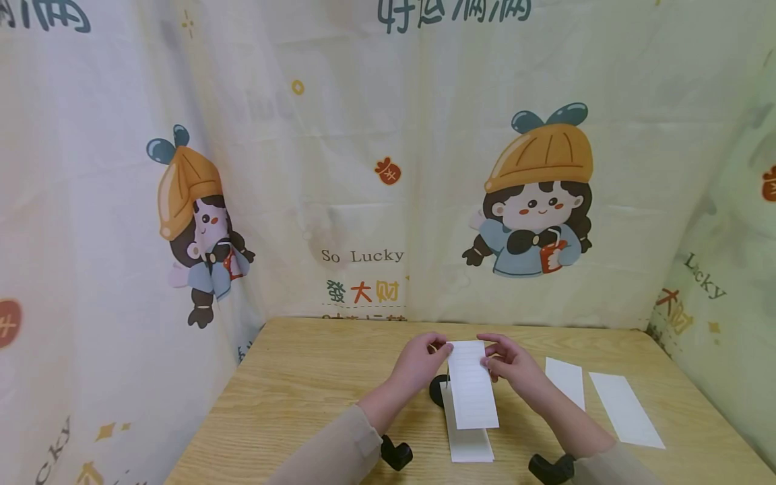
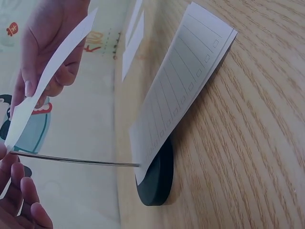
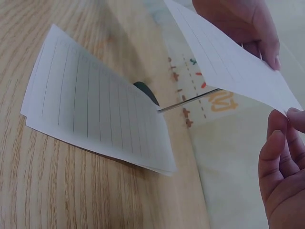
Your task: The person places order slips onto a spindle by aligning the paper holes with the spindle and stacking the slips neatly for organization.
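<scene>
A ruled white paper slip (image 1: 474, 387) is held up between both hands above a paper spike. My left hand (image 1: 421, 360) pinches its far left corner; my right hand (image 1: 512, 367) pinches its right edge. The spike's thin metal rod (image 2: 76, 160) rises from a round black base (image 2: 159, 179), and its top meets the held slip near the left fingers. Whether it has pierced that slip I cannot tell. Lower on the rod, a small stack of lined slips (image 3: 95, 100) is skewered and leans down toward the table, partly covering the base.
Two loose white slips, one nearer (image 1: 627, 409) and one partly behind the right forearm (image 1: 566, 380), lie on the wooden table (image 1: 291, 391) to the right. A printed curtain (image 1: 351, 202) hangs behind the table. Black wrist devices (image 1: 397, 454) sit at both cuffs.
</scene>
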Motion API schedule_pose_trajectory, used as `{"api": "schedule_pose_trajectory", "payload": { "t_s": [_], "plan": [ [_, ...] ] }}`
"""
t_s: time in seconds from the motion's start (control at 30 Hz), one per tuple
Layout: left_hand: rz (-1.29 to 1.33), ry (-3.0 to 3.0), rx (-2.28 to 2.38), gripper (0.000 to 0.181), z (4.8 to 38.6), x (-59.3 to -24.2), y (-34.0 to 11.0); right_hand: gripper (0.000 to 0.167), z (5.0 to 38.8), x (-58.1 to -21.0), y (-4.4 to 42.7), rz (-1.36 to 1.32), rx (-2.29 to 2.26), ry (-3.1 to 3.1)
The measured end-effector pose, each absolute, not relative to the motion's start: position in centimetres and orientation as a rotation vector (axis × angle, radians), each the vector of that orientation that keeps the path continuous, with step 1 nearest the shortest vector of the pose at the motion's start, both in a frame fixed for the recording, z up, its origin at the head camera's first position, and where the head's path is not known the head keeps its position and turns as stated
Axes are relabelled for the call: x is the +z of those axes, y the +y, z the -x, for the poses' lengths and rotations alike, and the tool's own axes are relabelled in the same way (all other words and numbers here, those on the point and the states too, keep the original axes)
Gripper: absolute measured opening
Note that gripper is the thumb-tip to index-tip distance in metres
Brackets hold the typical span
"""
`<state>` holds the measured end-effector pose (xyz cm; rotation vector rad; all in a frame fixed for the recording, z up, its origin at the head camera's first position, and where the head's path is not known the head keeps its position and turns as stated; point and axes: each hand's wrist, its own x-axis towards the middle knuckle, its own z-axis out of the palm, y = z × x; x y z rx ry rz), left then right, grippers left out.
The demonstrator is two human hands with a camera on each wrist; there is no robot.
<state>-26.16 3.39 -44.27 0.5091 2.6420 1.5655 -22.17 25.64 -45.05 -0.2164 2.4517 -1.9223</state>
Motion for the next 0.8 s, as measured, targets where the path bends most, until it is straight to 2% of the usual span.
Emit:
{"api": "schedule_pose_trajectory", "payload": {
  "t_s": [0.63, 0.8],
  "plan": [
    [-0.501, 2.653, 1.531, 0.015, 26.22, -43.89, 3.41, 0.05, 22.15, -44.59, 25.21, 0.145, -1.924, 2.444],
    [-0.489, 2.649, 1.531, 0.012, 26.25, -43.69, 3.5, 0.041, 22.22, -44.84, 25.45, 0.112, -1.853, 2.455]
  ]
}}
